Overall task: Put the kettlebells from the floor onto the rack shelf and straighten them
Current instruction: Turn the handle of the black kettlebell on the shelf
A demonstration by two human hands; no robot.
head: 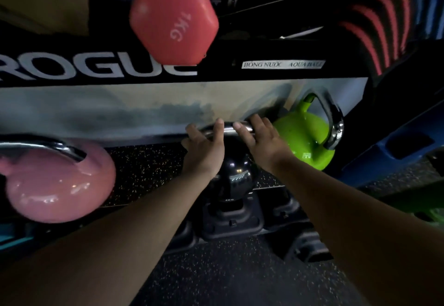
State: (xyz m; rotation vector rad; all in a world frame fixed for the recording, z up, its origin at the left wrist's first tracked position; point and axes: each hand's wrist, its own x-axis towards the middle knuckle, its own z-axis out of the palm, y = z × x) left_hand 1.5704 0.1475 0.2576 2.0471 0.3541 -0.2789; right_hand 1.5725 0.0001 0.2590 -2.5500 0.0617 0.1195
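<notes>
A black kettlebell [234, 175] marked 4KG sits in the middle, its chrome handle uppermost. My left hand [204, 151] and my right hand [262, 144] both lie over that handle, fingers curled on the bar. A pink kettlebell [57, 185] with a chrome handle stands at the left. A green kettlebell [305, 137] with a chrome handle stands at the right, close to my right hand. All three are on the speckled rubber rack shelf [149, 168].
Above, the black rack beam [96, 67] reads ROGUE, with a red 1KG dumbbell [173, 17] resting over it. A grey wall panel [120, 111] backs the shelf. A black rack foot bracket [230, 221] is below. Speckled floor [228, 277] lies nearest me.
</notes>
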